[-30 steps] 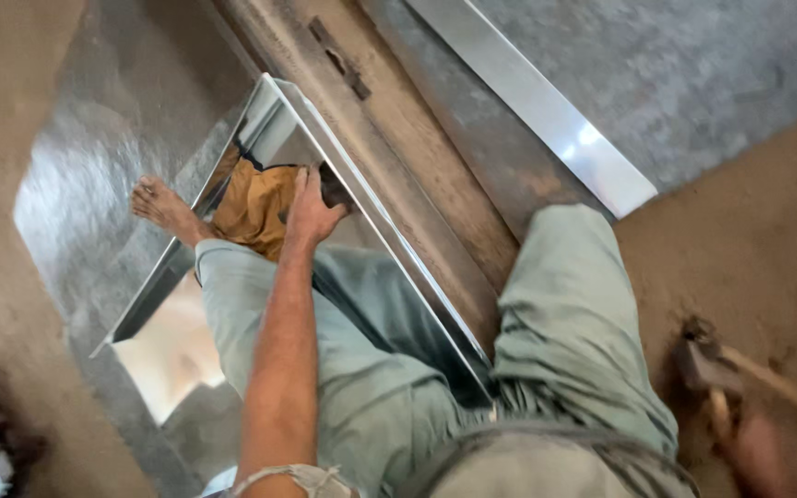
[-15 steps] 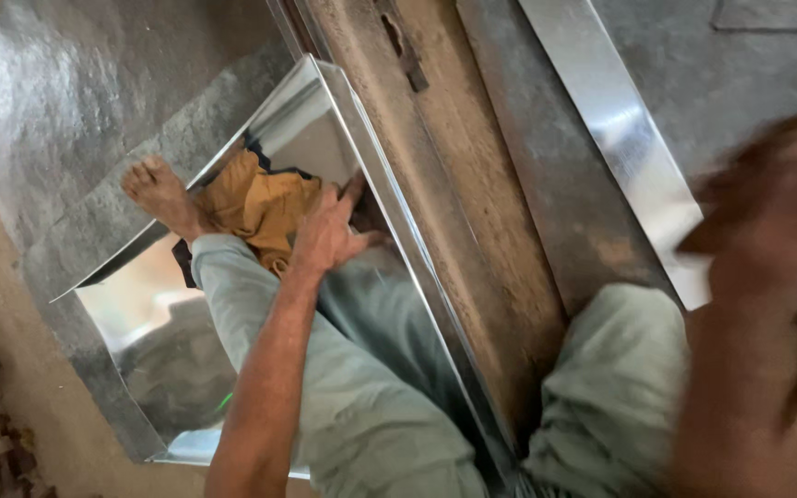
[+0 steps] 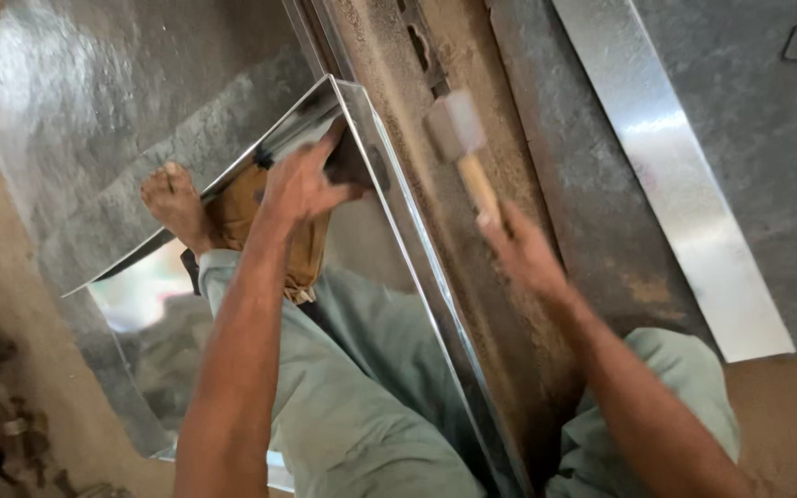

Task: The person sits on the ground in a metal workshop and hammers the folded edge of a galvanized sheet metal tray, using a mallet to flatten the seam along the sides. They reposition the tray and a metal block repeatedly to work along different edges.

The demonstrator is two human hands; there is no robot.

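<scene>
While seated on the floor | left hand (image 3: pixel 301 184) spread flat on bent shiny galvanised metal sheet (image 3: pixel 389 212) over the leg | right hand (image 3: pixel 518 244) clenched round wooden-handled grey mallet (image 3: pixel 458 138) above rusty iron rail (image 3: pixel 472 277).

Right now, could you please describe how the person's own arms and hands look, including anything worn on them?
Both arms are bare from the elbow down to the fingers: no sleeves, gloves, watch, rings or bands show on the left hand or the right hand. The right one is motion-blurred, so fine detail there is unclear. Lower down, the person wears pale grey-green trousers, and the left foot is bare.
</scene>
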